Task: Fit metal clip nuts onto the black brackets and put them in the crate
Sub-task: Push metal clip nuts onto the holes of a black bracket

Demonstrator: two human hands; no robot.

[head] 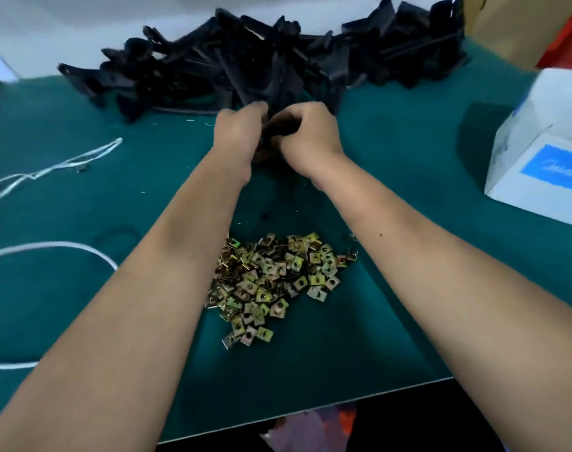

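Both the left hand and right hand curl around one black bracket just in front of the bracket pile, so the clip should slide on squarely, fresh clips lying nearer the body.

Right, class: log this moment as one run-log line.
left hand: grips bracket | right hand: grips bracket | clip nuts: heaped near | bracket pile: behind | crate: unseen

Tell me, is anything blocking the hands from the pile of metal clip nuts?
Nothing visible does. Both hands grip a black bracket farther back; the clip nuts lie uncovered between the forearms.
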